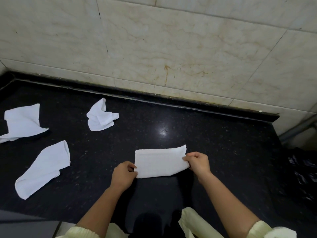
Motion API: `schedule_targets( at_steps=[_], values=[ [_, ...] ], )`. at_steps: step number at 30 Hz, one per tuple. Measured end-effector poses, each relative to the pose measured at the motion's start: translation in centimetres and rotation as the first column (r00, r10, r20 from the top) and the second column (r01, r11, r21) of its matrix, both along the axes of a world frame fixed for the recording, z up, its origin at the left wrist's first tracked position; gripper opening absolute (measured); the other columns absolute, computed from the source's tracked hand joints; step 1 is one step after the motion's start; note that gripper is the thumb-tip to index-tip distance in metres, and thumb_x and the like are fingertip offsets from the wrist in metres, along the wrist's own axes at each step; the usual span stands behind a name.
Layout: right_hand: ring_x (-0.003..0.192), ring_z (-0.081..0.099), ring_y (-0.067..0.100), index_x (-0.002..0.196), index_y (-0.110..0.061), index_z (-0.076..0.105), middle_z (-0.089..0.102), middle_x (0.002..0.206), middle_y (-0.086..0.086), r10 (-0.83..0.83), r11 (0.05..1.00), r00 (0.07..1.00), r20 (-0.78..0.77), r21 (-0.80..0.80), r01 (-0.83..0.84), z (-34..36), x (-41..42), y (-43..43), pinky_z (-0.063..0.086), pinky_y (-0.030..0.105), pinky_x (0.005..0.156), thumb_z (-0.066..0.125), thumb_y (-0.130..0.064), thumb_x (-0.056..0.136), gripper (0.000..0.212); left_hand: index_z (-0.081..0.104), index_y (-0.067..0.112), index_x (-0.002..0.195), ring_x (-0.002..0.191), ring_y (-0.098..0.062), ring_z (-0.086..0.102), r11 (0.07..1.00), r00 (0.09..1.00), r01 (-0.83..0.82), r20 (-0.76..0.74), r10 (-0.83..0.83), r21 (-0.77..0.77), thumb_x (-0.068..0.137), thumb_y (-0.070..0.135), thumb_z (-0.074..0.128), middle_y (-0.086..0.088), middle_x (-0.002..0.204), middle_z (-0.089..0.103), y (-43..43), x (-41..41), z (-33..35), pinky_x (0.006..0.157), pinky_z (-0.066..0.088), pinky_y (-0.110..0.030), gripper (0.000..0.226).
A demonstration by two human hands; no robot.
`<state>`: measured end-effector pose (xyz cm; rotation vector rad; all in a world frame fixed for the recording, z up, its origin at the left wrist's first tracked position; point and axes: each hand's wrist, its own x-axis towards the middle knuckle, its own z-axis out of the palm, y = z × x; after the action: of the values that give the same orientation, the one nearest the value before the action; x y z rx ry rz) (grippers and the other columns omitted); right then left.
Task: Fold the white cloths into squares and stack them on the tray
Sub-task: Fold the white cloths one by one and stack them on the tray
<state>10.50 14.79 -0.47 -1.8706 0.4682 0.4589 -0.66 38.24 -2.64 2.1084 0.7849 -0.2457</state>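
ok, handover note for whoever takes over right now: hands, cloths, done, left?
Hands: left hand pinches the left end of the folded cloth; right hand pinches its right end.
Held cloth: a rectangle, not yet a square.
Loose on the black counter, to the left: crumpled cloth at the back, far-left cloth, long cloth nearest.
Done: the held cloth is partly folded. No tray or stack in view.
Left: fold this one square, fold the other three, stack all on the tray.
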Motion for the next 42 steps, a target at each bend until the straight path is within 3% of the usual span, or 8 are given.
schedule_targets(
  at_steps=[6,10,15,23,28,32,38,42],
  values=[
    [0.074,0.063,0.014,0.077,-0.014,0.069,0.07,0.08,0.004,0.193,0.974,0.976,0.102,0.097,-0.203,1.7,-1.3,3.7,0.048,0.026,0.067,0.072,-0.002,0.078,0.013,0.066,0.017,0.094,0.077,-0.008,0.059,0.997,0.999,-0.04,0.002,0.04,-0.058,0.081,0.009,0.071,0.003,0.084,0.063,0.2,-0.1,0.1,0.06,0.04,-0.013,0.016],
    [0.079,0.065,0.017,0.077,-0.017,0.067,0.069,0.085,0.003,0.298,0.95,0.953,0.063,0.083,-0.302,1.1,-2.5,7.0,0.052,0.028,0.065,0.076,-0.006,0.077,0.015,0.068,0.017,0.093,0.078,-0.011,0.063,0.993,0.998,-0.067,0.001,0.068,-0.096,0.08,0.009,0.072,0.002,0.082,0.066,0.5,-0.3,-0.1,0.069,0.049,-0.021,0.016],
    [0.089,0.066,0.018,0.08,-0.017,0.066,0.068,0.094,0.002,0.347,0.937,0.938,-0.004,-0.023,-0.347,0.0,-3.1,10.3,0.059,0.033,0.077,0.074,-0.008,0.078,0.012,0.068,0.021,0.09,0.075,-0.014,0.066,0.987,0.997,-0.08,0.006,0.082,-0.139,0.079,0.01,0.074,0.001,0.08,0.068,0.6,-0.2,0.1,0.074,0.055,-0.027,0.017],
    [0.09,0.058,0.013,0.104,-0.009,0.067,0.062,0.1,0.001,0.405,0.909,0.914,-0.036,-0.095,-0.407,-1.3,-4.1,12.4,0.045,0.012,0.058,0.065,-0.007,0.087,0.017,0.067,0.024,0.082,0.069,-0.014,0.07,0.971,0.997,-0.082,-0.013,0.081,-0.223,0.079,0.007,0.074,-0.003,0.077,0.072,1.2,-0.3,0.3,0.076,0.059,-0.031,0.019],
    [0.1,0.064,0.018,0.102,-0.012,0.07,0.068,0.108,0.004,0.432,0.895,0.899,-0.067,-0.085,-0.437,-2.0,-4.4,12.9,0.054,0.024,0.079,0.063,-0.008,0.087,0.018,0.073,0.016,0.089,0.075,-0.019,0.071,0.958,0.993,-0.12,-0.013,0.121,-0.259,0.083,0.008,0.07,-0.006,0.081,0.073,1.4,-0.2,0.0,0.078,0.059,-0.034,0.011],
    [0.096,0.066,0.018,0.101,-0.012,0.072,0.07,0.103,0.003,0.489,0.869,0.868,-0.086,-0.034,-0.493,-2.1,-4.6,12.6,0.051,0.018,0.069,0.059,-0.011,0.089,0.018,0.074,0.017,0.078,0.075,-0.021,0.07,0.951,0.99,-0.143,-0.032,0.14,-0.273,0.082,0.005,0.065,-0.007,0.078,0.073,1.6,-0.1,0.1,0.077,0.06,-0.035,0.015],
    [0.072,0.063,0.013,0.083,-0.012,0.071,0.071,0.087,0.005,0.407,0.911,0.913,-0.037,-0.056,-0.408,-1.0,-2.2,10.1,0.049,0.02,0.06,0.057,-0.006,0.088,0.016,0.07,0.004,0.072,0.071,-0.024,0.072,0.948,0.968,-0.249,-0.074,0.239,-0.197,0.083,0.005,0.058,-0.017,0.08,0.073,2.7,0.9,0.3,0.075,0.06,-0.042,0.016],
    [0.073,0.063,0.017,0.074,-0.013,0.068,0.069,0.083,0.004,0.312,0.947,0.95,-0.028,-0.075,-0.313,-0.9,-1.2,7.9,0.05,0.027,0.061,0.06,-0.003,0.084,0.017,0.063,0.008,0.063,0.064,-0.023,0.063,0.955,0.967,-0.253,-0.069,0.245,-0.151,0.081,0.013,0.059,-0.015,0.071,0.068,2.3,1.4,0.3,0.073,0.058,-0.046,0.018]
  ],
)
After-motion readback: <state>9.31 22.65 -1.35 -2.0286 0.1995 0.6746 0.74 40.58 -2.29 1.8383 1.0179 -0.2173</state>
